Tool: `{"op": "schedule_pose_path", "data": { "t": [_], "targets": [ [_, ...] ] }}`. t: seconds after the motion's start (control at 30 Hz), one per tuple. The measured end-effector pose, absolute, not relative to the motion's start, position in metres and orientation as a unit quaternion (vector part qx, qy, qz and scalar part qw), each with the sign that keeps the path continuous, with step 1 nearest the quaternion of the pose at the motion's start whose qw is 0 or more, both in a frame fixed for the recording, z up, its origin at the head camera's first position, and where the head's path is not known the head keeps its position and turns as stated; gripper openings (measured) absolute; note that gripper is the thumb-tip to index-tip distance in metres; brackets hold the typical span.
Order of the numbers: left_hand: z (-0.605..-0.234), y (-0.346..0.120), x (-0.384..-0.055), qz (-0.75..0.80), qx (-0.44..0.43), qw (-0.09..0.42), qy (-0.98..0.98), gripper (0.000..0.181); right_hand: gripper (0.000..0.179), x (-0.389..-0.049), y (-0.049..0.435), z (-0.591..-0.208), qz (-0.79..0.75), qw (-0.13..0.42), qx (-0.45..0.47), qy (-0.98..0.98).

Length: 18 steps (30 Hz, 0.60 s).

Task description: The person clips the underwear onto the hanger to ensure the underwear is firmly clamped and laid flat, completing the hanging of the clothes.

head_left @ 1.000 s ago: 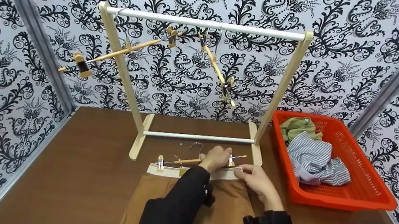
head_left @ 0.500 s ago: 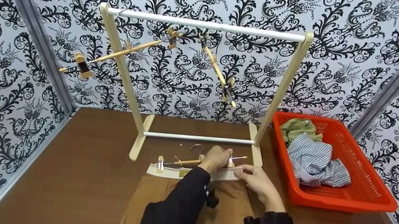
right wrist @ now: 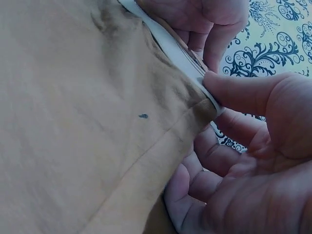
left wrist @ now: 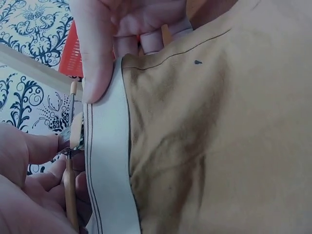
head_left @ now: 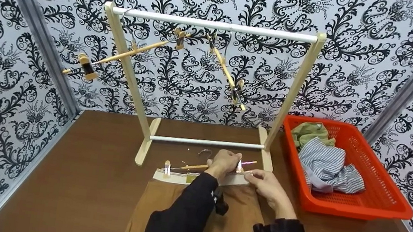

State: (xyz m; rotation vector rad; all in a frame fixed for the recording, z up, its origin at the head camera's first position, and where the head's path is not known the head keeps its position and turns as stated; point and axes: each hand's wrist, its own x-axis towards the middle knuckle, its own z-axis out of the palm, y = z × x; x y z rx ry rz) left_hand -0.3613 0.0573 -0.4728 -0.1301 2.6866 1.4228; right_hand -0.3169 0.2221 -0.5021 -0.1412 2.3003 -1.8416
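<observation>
Brown shorts [head_left: 235,222] with a white waistband [head_left: 173,176] lie flat on the table, waist toward the rack. A wooden clip hanger [head_left: 193,167] lies along the waistband, its left clip [head_left: 167,169] on the band. My left hand [head_left: 224,162] pinches the right clip [left wrist: 76,130] between thumb and fingers, right at the band's edge. My right hand [head_left: 269,187] pinches the waistband's right end, thumb on the white inner side and fingers behind, as the right wrist view shows. My left sleeve hides the middle of the waistband.
Behind stands a wooden rack [head_left: 132,79] with a white top rail [head_left: 210,24]. Two clip hangers hang there, a left one [head_left: 131,52] jutting past the post and a right one [head_left: 225,71]. A red basket [head_left: 352,210] at right holds a green cloth [head_left: 312,134] and striped cloth [head_left: 323,160].
</observation>
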Motion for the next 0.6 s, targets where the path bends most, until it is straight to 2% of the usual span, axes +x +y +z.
{"op": "schedule_pose_path", "data": {
  "t": [0.4, 0.6],
  "targets": [
    [-0.473, 0.053, -0.357, 0.449, -0.016, 0.061, 0.891, 0.033, 0.014, -0.322, 0.211, -0.507, -0.612, -0.001, -0.008, 0.791],
    [-0.473, 0.052, -0.356, 0.425, -0.006, 0.069, 0.903, 0.037, 0.014, -0.322, 0.209, -0.506, -0.597, -0.022, 0.009, 0.802]
  ]
}}
